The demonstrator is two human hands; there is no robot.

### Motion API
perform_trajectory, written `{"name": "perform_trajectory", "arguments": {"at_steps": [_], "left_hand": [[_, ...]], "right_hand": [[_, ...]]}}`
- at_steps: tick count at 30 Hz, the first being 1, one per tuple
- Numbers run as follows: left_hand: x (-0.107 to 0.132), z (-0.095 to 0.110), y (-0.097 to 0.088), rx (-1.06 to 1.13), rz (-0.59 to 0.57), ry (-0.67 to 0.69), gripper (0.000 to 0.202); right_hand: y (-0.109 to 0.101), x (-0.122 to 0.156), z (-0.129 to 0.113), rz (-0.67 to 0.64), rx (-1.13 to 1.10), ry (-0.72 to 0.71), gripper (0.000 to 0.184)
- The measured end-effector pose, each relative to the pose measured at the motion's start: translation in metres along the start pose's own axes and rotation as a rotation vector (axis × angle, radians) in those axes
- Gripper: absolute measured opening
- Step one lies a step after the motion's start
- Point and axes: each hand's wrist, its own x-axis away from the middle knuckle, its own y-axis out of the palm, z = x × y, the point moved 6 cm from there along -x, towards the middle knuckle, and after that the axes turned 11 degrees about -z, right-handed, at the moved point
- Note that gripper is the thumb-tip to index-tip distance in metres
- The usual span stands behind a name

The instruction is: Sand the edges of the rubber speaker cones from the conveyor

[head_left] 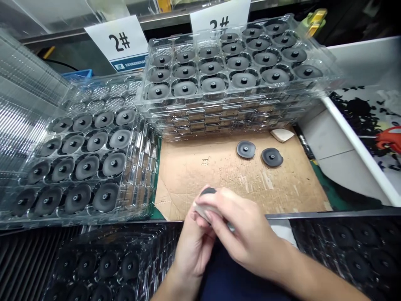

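Note:
My left hand (196, 246) is closed around a black disc (208, 191), of which only the upper edge shows. Bent over it, my right hand (247, 225) pinches a small whitish pad (202, 207) against the disc. The fingers of both hands meet here and hide most of the disc and pad. Beyond them on the cardboard sheet (200, 163) lie two loose black discs, a left one (246, 149) and a right one (272, 157), each with a small central stub. A cream wedge-shaped piece (282, 134) rests near the trays.
Stacked clear trays of black discs stand at the left (131, 175) and back (225, 106). A white bin (360, 146) with black scraps and a red-handled tool (390, 139) is at the right. Darker trays (106, 246) sit below the table edge.

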Motion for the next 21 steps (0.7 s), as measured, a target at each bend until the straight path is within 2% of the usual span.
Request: {"name": "perform_trajectory", "arguments": {"at_steps": [2, 3, 7, 9, 12, 14, 16, 17, 19, 21], "left_hand": [[0.0, 0.002, -0.001, -0.017, 0.024, 0.028, 0.058], [0.001, 0.002, 0.0, -0.022, 0.019, 0.032, 0.059], [0.002, -0.001, 0.011, -0.004, -0.079, -0.033, 0.047], [0.003, 0.0, 0.012, 0.014, -0.122, -0.033, 0.048], [0.005, 0.002, 0.012, 0.033, -0.163, -0.038, 0.055], [0.004, 0.001, 0.015, 0.047, -0.178, -0.055, 0.058], [0.004, 0.001, 0.021, 0.068, -0.181, -0.056, 0.059], [0.004, 0.001, 0.024, 0.074, -0.173, -0.059, 0.059], [0.006, 0.0, 0.027, 0.065, -0.139, -0.1, 0.053], [0.009, -0.002, 0.027, 0.036, -0.131, -0.147, 0.046]], "right_hand": [[0.01, -0.004, 0.0, -0.163, -0.014, 0.065, 0.02], [0.012, -0.005, 0.002, -0.179, -0.013, 0.084, 0.02], [-0.001, -0.007, -0.002, 0.071, 0.009, -0.032, 0.023], [-0.002, -0.001, -0.005, -0.005, -0.073, -0.078, 0.021], [-0.009, 0.014, -0.003, -0.166, -0.12, 0.016, 0.018], [-0.02, 0.023, 0.001, -0.142, -0.032, 0.12, 0.019], [-0.029, 0.024, 0.001, -0.067, 0.106, 0.16, 0.019], [-0.031, 0.021, -0.002, -0.019, 0.19, 0.123, 0.019], [-0.031, 0.012, -0.013, 0.039, 0.313, -0.089, 0.021], [-0.025, 0.004, -0.019, -0.009, 0.267, -0.319, 0.027]]}}
